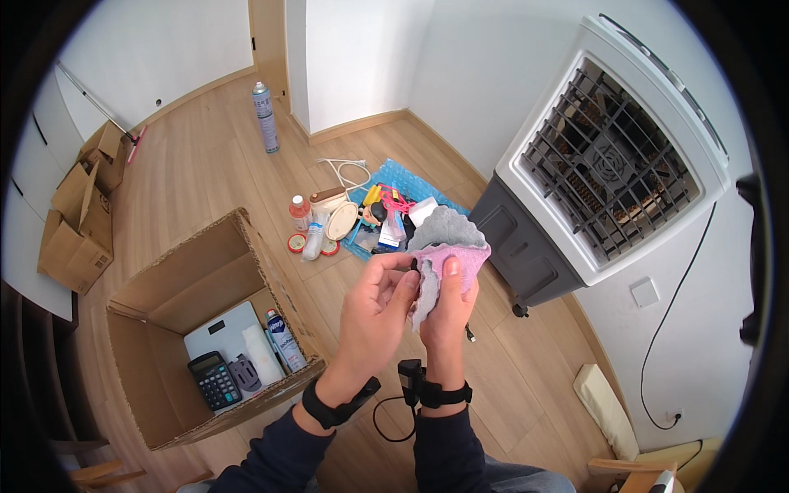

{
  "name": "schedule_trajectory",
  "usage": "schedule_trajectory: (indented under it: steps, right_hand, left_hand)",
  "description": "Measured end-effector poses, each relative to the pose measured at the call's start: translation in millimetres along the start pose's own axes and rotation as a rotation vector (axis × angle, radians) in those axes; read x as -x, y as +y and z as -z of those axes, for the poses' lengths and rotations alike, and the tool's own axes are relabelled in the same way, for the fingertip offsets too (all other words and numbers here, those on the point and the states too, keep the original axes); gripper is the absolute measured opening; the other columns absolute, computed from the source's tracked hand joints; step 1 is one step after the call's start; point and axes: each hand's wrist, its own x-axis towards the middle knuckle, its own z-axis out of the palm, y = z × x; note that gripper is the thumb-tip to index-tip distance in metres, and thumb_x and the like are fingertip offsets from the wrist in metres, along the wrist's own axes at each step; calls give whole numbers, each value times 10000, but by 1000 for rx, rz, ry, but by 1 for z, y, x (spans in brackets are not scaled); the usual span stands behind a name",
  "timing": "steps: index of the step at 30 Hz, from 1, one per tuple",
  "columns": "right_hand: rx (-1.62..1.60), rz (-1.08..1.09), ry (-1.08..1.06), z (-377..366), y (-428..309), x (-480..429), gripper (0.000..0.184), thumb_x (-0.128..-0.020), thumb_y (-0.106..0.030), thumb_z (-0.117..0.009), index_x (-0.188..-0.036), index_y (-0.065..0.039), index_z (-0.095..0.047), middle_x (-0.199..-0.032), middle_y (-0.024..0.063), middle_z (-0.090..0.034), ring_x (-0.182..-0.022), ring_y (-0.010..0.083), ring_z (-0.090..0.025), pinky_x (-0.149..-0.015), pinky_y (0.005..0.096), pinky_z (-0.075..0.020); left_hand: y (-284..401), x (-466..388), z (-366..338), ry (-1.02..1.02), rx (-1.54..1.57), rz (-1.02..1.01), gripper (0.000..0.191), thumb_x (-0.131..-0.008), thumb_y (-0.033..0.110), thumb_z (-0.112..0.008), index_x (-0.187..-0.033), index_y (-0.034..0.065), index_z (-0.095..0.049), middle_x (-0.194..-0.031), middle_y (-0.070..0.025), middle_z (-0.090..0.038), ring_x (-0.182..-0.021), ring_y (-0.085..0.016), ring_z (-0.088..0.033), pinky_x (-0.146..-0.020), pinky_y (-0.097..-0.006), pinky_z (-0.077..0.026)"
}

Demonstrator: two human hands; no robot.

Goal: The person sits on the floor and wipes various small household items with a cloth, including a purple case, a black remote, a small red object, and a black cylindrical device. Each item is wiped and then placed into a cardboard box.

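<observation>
My right hand [445,317] grips a pink cloth [465,262] from below, its thumb lying across it. Folded with it are grey cloths [447,227] with wavy edges, one flap hanging on the left. My left hand [368,314] pinches at that left side, fingertips against the bundle's edge. A small black piece [415,265] shows at those fingertips; what it is cannot be told. Beyond the hands, assorted small items lie on a blue bubble-wrap sheet [400,169], including a doll-like figure [373,213] and a pink cord [394,200].
An open cardboard box [179,271] at left holds a calculator [214,379], a white scale [231,317] and a spray can [285,339]. An air cooler [536,246] stands at right. A tall aerosol can [266,120], a pink bottle [299,212] and more cartons [86,228] stand on the floor.
</observation>
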Motion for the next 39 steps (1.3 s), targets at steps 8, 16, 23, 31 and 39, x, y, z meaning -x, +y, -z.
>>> schedule_trajectory:
  steps: [8,16,23,31,39]
  right_hand:
    - [107,45,30,-1,-7,-1,250,-992,-257,-611,-1026,-10,-640,-938,23,-660,-799,75,-585,-691,235,-482]
    - [-54,-20,81,-2,-8,-3,364,-1004,-364,-576,-1072,-10,-624,-919,56,-677,-747,113,-624,-637,280,-520]
    - [7,-147,-189,6,-6,9,520,-1016,-507,-470,-1110,-10,-590,-916,57,-656,-764,133,-633,-635,288,-524]
    - [67,-7,-180,15,10,8,533,-1025,-510,-447,-1240,-27,-511,-1107,43,-609,-983,121,-582,-849,292,-491]
    - [119,15,-93,7,9,10,663,-982,-645,-385,-1215,-37,-508,-1059,49,-606,-920,135,-587,-783,291,-499]
  left_hand:
    - [2,-1,-3,11,-2,-24,249,-935,-7,-634,-1164,-19,-536,-976,-82,-657,-823,-87,-630,-690,-220,-510]
    - [6,-1,-5,7,47,-42,272,-982,78,-591,-1217,-12,-486,-984,-89,-686,-820,-100,-645,-703,-238,-508]
    - [6,-1,-1,45,52,-10,284,-1022,181,-552,-1232,-4,-502,-935,-66,-688,-751,-93,-645,-645,-218,-491]
    - [0,-1,3,5,-170,54,301,-974,83,-604,-1244,-44,-566,-922,-30,-591,-719,-72,-585,-578,-209,-492]
    - [2,-2,-1,40,-55,20,369,-903,36,-673,-1227,-21,-506,-998,-69,-590,-849,-86,-594,-636,-210,-520]
